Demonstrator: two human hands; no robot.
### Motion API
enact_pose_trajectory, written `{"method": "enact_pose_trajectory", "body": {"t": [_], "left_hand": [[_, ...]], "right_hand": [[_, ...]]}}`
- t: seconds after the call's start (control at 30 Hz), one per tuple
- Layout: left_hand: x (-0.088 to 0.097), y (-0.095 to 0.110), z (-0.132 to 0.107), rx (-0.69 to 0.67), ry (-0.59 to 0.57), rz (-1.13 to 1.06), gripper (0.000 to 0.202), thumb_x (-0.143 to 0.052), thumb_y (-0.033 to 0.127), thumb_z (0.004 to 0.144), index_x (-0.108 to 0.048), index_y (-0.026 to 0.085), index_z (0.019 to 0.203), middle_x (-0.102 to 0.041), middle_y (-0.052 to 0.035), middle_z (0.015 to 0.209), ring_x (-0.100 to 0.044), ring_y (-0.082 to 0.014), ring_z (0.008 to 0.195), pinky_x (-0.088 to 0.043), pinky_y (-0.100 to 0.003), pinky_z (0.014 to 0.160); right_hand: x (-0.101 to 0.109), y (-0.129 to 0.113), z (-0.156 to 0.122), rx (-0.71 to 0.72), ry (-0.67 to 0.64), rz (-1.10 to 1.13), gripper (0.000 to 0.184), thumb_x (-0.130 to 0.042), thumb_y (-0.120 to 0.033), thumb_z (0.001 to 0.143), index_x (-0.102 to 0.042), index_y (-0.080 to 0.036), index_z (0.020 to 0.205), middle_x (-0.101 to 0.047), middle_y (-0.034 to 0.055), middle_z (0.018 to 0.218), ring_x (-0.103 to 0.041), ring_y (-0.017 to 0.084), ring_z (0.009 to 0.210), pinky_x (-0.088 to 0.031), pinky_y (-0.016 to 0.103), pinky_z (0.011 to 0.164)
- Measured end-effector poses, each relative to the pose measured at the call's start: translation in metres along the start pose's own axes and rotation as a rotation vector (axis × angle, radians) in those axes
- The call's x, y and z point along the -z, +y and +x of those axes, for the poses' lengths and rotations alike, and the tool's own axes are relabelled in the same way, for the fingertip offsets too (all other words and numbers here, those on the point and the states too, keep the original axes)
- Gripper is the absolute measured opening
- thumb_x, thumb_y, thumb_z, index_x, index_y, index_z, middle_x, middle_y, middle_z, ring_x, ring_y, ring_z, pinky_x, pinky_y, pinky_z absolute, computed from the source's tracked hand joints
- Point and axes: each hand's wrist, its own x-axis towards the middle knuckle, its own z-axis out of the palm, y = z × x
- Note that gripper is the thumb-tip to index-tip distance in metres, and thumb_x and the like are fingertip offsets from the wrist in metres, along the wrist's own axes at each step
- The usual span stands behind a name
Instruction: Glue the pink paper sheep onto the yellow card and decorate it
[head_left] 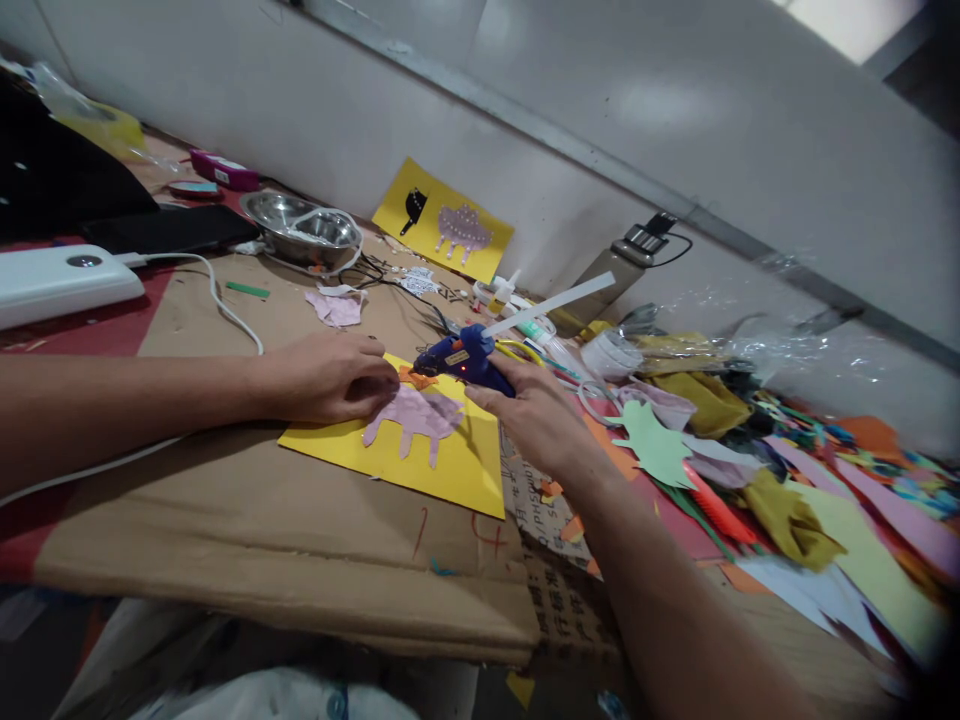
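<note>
1. Blue glue gun [480, 365]: in the head view, the only one we have, it is above the upper part of a yellow card [476, 485], its nozzle pointing left and a white glue stick [559, 302] jutting from its back, up and to the right. We see a small red light on its side.
2. Our right hand [534, 402] is closed around the glue gun's handle, coming in from the right side of the card.
3. Our left hand [334, 378] rests over the card's upper left part, fingers curled by a lilac cut-out [416, 415]; we cannot tell whether they pinch anything.
4. The lilac cut-out lies on the yellow card, its leg-like strips toward us. At its top edge is an orange piece [417, 379], right by the nozzle; we cannot tell whether the two touch.
5. Under the card we have brown cardboard [225, 490], marked with red figures near the front.
6. Farther back, a second yellow card [495, 255] with a black shape and a beaded lilac shape leans on the wall [247, 90]. Left of it stands a metal bowl [262, 212]; to its right, a bottle [619, 268].
7. On our right lie a pale green cut-out [654, 442] and many coloured scraps; on our left, a white device [67, 290] with a cable.
</note>
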Motion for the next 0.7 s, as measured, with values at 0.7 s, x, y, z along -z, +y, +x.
{"method": "enact_pose_trajectory", "body": {"t": [0.7], "left_hand": [[0.000,-0.001,0.001,-0.026,-0.006,-0.017,0.022,-0.052,0.027,0.087,-0.069,0.017,0.096,-0.063,-0.0072,0.084,-0.055,-0.0168,0.075,-0.037,-0.026,0.064]], "right_hand": [[0.003,0.007,-0.003,-0.078,0.072,-0.051,0.032,-0.062,-0.029,0.082,-0.069,-0.021,0.111,-0.068,0.0083,0.117,-0.059,0.028,0.109,-0.044,0.045,0.094]]}}
